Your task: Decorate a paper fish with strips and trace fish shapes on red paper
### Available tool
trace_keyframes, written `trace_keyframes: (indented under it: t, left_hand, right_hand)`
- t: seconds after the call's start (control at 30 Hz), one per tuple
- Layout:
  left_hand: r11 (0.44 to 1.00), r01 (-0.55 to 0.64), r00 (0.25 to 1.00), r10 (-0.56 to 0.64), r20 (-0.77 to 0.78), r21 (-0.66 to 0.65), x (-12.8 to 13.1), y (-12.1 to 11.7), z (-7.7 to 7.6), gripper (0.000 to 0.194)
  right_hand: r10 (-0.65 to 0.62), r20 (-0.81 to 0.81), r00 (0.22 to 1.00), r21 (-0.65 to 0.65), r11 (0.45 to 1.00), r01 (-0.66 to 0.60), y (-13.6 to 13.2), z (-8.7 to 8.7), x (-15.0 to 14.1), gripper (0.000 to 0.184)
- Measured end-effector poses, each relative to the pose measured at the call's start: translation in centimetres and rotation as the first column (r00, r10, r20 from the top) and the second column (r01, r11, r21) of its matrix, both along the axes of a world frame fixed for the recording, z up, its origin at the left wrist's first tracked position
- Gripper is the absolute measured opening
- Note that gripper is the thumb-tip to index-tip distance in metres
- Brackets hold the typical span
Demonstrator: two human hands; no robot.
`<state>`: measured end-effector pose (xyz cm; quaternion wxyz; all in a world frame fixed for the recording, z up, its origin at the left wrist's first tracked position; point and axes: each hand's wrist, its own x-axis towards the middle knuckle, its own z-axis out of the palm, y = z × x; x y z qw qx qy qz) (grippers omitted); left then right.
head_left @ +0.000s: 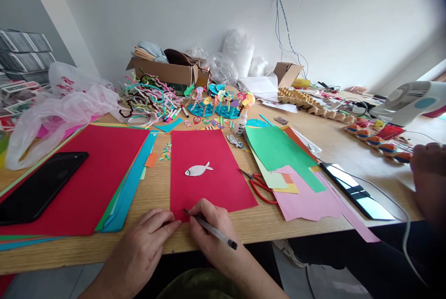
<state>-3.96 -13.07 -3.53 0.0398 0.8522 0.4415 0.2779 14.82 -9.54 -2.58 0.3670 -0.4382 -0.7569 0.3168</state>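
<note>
A sheet of red paper (212,150) lies before me, with a white fish cutout (198,169) on its middle. My right hand (212,227) grips a pen (214,230), its tip on the sheet's lower left part. My left hand (148,238) is closed, fingertips together holding the sheet's lower left corner against the table. Just right of the sheet are red-handled scissors (259,187), partly under pink paper. Above them a small white glue bottle (241,123) stands upright beside a striped fish cutout (236,141).
Stacked coloured paper (114,164) with a black phone (43,186) on it lies left. Right are green paper (278,146), pink paper (306,197) and another phone (355,192). Pipe cleaners (153,97), colourful crafts (226,104) and a cardboard box (167,70) stand behind. Another person's hand (430,178) is far right.
</note>
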Motion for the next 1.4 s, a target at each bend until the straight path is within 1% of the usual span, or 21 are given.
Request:
trace_keyframes:
  t: [0.17,0.43,0.53,0.7,0.9,1.07,1.23,1.4]
  left_hand:
    - [1.000,-0.001,1.000,0.001,0.015,0.003,0.14,0.11,0.32,0.049]
    - [1.000,0.004,1.000,-0.005,0.030,0.006,0.17,0.24,0.39,0.043]
    - [1.000,0.003,1.000,-0.002,0.031,-0.005,0.13,0.18,0.32,0.044]
    - [1.000,-0.001,1.000,0.001,0.030,0.004,0.06,0.09,0.26,0.049]
    - [1.000,0.002,1.000,-0.002,0.020,-0.006,0.13,0.02,0.37,0.048]
    - [1.000,0.007,1.000,-0.007,0.025,0.002,0.12,0.03,0.20,0.051]
    - [1.000,0.005,1.000,-0.005,0.021,0.004,0.06,0.01,-0.08,0.047]
    - [1.000,0.010,1.000,-0.011,0.013,0.025,0.12,0.09,0.24,0.046]
  right_hand:
    - [0.015,0.018,1.000,-0.010,1.000,-0.015,-0.19,0.31,0.23,0.010]
    - [0.031,-0.006,1.000,-0.049,0.998,-0.031,-0.19,0.94,0.32,0.009]
    - [0.024,-0.028,0.999,-0.049,0.998,-0.025,-0.19,0.85,0.35,0.009]
    - [-0.032,-0.064,0.997,-0.076,0.997,0.027,-0.07,0.57,0.09,0.008]
    - [-0.022,-0.019,1.000,-0.105,0.994,0.020,0.06,0.31,-0.26,0.008]
    - [-0.019,-0.002,1.000,-0.084,0.996,0.019,0.12,0.34,-0.31,0.008]
    - [-0.011,0.012,1.000,-0.080,0.997,0.012,0.12,0.45,-0.34,0.008]
    - [-0.012,-0.014,1.000,-0.055,0.998,0.012,-0.03,0.27,-0.28,0.007]
